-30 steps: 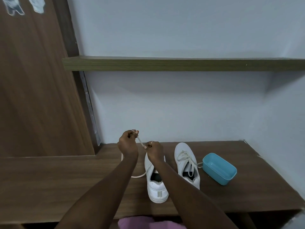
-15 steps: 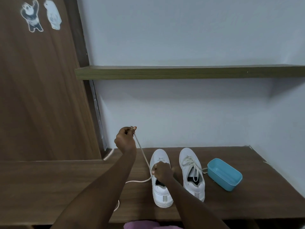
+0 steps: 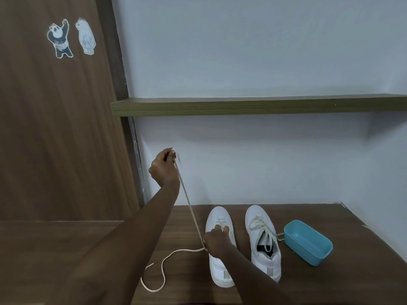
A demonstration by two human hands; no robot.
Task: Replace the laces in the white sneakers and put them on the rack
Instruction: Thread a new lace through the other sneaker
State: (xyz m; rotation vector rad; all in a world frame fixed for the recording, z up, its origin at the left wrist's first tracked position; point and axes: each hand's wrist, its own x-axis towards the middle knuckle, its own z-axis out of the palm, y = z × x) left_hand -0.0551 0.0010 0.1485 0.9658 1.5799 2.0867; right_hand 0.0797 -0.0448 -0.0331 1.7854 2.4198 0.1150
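The lace [image 3: 189, 205] runs taut from the left sneaker [image 3: 221, 271] up to the left hand [image 3: 164, 168], which is held high before the wall, its grip pinching the lace near the tip. The rest of the lace lies in loose curves on the bench [image 3: 330, 282], left of that sneaker. The right hand [image 3: 217, 241] sits on the left sneaker's front, its grip curled down over the upper by the toe-end lace rows. The right sneaker [image 3: 263, 238] stands just beside it, parallel, toe to the wall, loosely laced. 1 lace end reaches the blue tub [image 3: 308, 245] to its right. A shelf [image 3: 242, 106] spans the wall above. 2 stickers [image 3: 59, 38] sit on the panel [image 3: 44, 139] at left.
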